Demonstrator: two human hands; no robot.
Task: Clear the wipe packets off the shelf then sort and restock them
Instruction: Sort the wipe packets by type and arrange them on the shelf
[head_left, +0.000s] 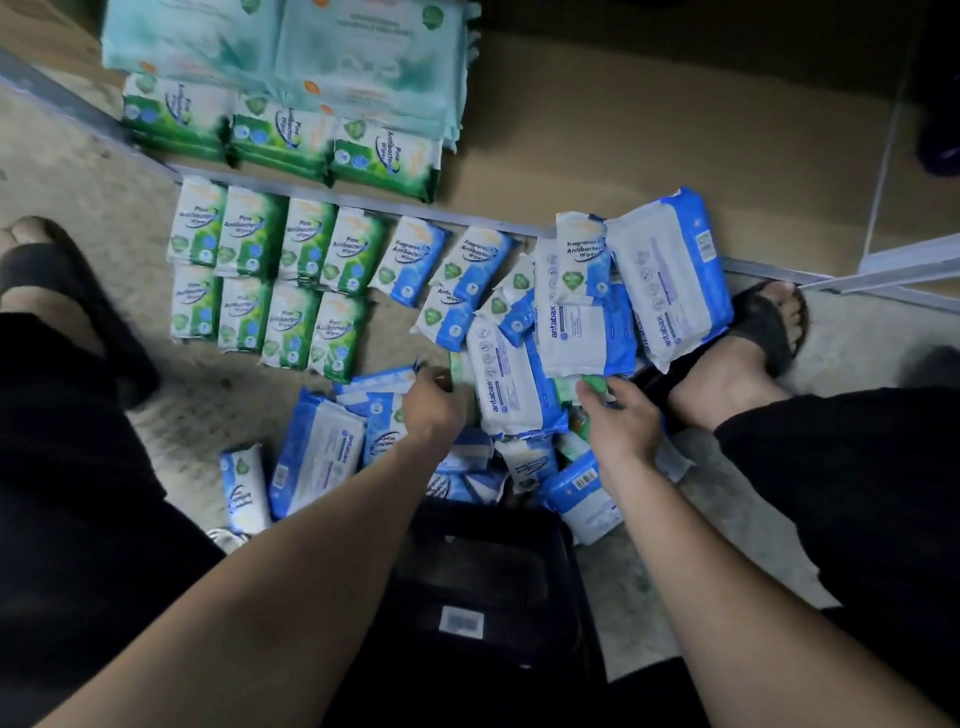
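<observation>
Pine packets (270, 280) lie rowed on the floor (218, 400); the blue heap (519, 395) remains (restocking barely begun). Right hand (621, 423) fingers (588, 399) pinch a green packet (593, 383); left hand (434, 410) fingers, unclear.

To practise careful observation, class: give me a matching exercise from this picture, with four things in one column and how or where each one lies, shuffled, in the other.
Column one
1. green Pine packets on the floor
2. pale teal packets
3. blue antabax packets
4. black sandal

Column two
A. in a jumbled pile
B. worn on a foot
C. stacked at the back of the shelf
D. laid in two neat rows

Pairs: 1-D, 2-C, 3-A, 4-B
</observation>
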